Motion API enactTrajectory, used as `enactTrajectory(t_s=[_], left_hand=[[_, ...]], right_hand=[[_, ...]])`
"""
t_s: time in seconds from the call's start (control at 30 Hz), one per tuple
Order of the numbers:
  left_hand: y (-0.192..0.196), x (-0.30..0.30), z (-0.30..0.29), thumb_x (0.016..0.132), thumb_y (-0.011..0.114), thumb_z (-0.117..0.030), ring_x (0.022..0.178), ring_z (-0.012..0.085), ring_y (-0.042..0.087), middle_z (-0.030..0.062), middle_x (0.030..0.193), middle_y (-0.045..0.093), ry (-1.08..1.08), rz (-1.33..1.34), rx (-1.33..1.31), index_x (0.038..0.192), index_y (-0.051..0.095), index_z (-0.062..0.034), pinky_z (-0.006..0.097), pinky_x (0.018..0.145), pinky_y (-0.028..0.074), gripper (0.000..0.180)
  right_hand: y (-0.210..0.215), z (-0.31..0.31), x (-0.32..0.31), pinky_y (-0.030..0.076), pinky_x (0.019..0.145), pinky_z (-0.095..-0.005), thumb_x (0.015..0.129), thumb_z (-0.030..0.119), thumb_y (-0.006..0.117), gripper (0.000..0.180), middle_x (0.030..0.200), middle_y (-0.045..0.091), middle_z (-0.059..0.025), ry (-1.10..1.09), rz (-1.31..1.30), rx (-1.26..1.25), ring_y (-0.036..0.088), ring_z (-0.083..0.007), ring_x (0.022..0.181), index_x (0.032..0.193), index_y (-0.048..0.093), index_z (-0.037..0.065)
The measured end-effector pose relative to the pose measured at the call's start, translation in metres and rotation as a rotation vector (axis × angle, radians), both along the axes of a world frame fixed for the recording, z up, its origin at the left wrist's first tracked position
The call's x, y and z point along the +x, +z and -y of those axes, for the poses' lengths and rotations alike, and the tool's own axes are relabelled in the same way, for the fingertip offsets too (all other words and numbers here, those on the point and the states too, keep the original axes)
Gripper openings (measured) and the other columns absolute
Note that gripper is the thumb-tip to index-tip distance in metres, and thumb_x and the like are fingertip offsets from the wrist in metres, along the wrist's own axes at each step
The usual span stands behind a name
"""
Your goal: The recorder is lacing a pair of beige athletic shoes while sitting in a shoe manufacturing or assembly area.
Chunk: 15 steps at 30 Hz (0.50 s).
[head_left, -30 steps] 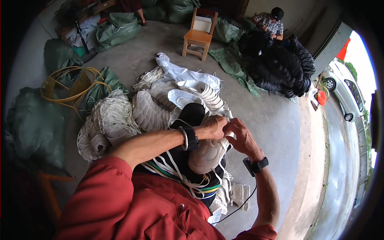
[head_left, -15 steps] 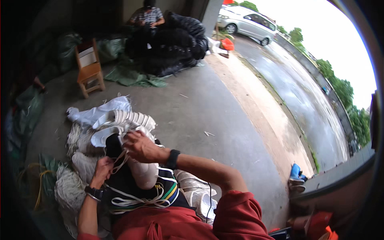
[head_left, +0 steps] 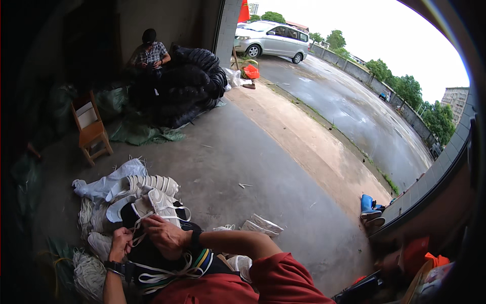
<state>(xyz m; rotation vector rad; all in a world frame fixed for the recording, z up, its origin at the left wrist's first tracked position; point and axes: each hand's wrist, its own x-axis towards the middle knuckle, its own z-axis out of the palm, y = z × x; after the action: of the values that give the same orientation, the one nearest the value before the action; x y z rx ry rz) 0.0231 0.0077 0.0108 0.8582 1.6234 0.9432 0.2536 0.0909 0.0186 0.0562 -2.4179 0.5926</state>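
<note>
A white shoe (head_left: 163,203) lies on the dark cloth over my lap, its laces partly threaded. My right hand (head_left: 166,237) is over the shoe's front, fingers closed on a white shoelace (head_left: 137,227); the hand hides the toe. Just to the left, my left hand (head_left: 120,244) pinches the same lace beside the shoe. One loose lace loop (head_left: 186,210) stands out at the shoe's right side. More white laces (head_left: 172,274) lie across my lap below my hands.
Stacked white shoe parts (head_left: 152,183) and a pile of white laces (head_left: 88,273) lie to the left. White shoes (head_left: 260,225) sit on the floor at right. Farther off are a wooden chair (head_left: 92,133), black bundles (head_left: 187,86) and a seated person (head_left: 151,55).
The whole view has swung up and to the right. My right hand has come down the shoe toward me, uncovering its upper end and a lace loop. The left hand still pinches the lace.
</note>
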Motion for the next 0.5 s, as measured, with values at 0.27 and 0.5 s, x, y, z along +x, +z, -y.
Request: enactTrajectory(t_s=[0.27, 0.5], left_hand=[[0.015, -0.012, 0.033, 0.075, 0.055, -0.013, 0.034, 0.0090, 0.040, 0.0036, 0.054, 0.051, 0.122, 0.059, 0.008, 0.079, 0.053, -0.0030, 0.023, 0.031, 0.026, 0.011], [0.005, -0.012, 0.030, 0.076, 0.056, -0.022, 0.038, 0.0058, 0.041, -0.0004, 0.056, 0.050, 0.043, 0.026, 0.073, 0.084, 0.056, -0.0035, 0.021, 0.034, 0.027, 0.020]], right_hand=[[0.013, 0.004, -0.027, 0.025, 0.098, -0.0480, 0.068, 0.024, 0.052, 0.028, 0.102, 0.053, -0.0160, 0.111, -0.069, 0.059, 0.038, -0.0363, 0.116, 0.082, 0.056, 0.000], [0.005, 0.003, -0.026, 0.025, 0.099, -0.0494, 0.062, 0.026, 0.058, 0.042, 0.107, 0.058, -0.0099, 0.029, 0.062, 0.129, 0.041, -0.0365, 0.117, 0.098, 0.062, 0.005]])
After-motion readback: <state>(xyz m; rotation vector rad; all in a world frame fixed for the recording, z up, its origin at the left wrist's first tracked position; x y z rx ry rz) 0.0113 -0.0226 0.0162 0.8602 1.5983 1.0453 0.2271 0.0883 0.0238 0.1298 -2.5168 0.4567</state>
